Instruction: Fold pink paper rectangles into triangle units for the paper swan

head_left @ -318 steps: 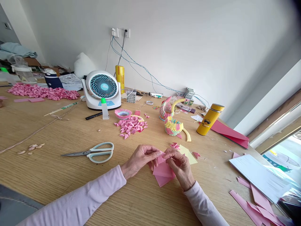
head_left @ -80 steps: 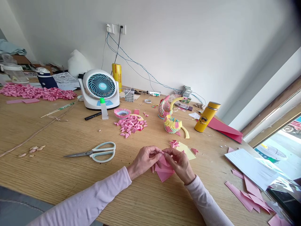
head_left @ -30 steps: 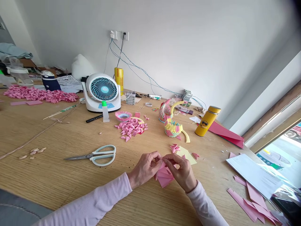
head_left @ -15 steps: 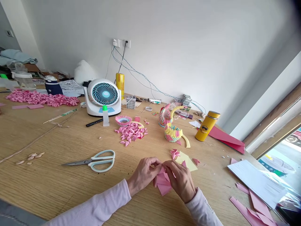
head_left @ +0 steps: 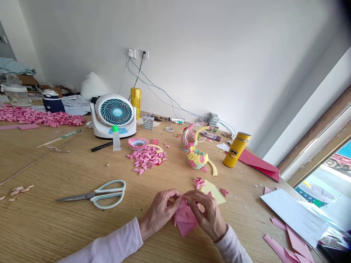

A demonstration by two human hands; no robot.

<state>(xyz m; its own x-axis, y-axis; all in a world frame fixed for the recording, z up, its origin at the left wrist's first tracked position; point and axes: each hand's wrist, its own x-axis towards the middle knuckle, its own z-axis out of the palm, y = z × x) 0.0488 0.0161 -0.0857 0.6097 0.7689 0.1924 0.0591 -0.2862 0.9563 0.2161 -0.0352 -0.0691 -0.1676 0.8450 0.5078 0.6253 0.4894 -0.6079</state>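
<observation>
My left hand (head_left: 161,210) and my right hand (head_left: 207,212) meet at their fingertips, both closed in a pinch on a small piece of pink paper mostly hidden by the fingers. Directly below them are pink paper slips (head_left: 186,221); whether these lie on the table or hang from the fingers is hard to tell. Just beyond my right hand, a pale yellow sheet (head_left: 218,193) lies flat, with a few folded pink triangles (head_left: 199,182) beside it. Scissors (head_left: 105,193) with pale handles rest left of my left hand, blades pointing left.
Folded pink pieces (head_left: 148,157) are heaped near a paper bowl (head_left: 138,143). Behind stand a white fan (head_left: 115,113) and a glue bottle (head_left: 116,140). Yellow woven-looking paper baskets (head_left: 197,159) and a yellow flask (head_left: 237,149) stand farther right. White papers (head_left: 290,215) and pink strips (head_left: 300,241) lie at right.
The whole view has shifted slightly, so the table things appear farther left and a little lower. Both hands stay together over the pink paper, with only small finger movement.
</observation>
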